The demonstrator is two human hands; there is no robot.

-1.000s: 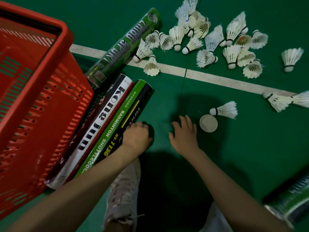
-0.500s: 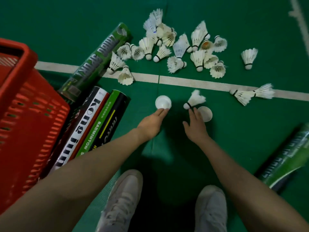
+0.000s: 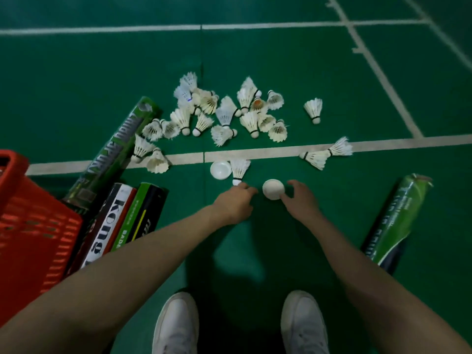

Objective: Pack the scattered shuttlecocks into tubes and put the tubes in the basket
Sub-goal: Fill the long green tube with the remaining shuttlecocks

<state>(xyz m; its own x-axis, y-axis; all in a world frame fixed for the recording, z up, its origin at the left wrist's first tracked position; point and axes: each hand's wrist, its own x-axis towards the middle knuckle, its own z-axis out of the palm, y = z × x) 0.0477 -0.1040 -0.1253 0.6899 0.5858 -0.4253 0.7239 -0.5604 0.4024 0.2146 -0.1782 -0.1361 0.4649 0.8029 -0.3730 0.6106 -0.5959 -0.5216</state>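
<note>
The red basket at left shows no tubes inside; three tubes lie beside it, another tube at right. The left hand pinches a shuttlecock; the right hand, fingers spread, touches a white cap. More shuttlecocks litter the green floor.

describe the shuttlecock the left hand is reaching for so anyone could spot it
Find the white court line running across the floor. Just below it, a shuttlecock stands between two white caps, its cork at the left hand. It is alone, apart from the pile beyond the line.
</note>
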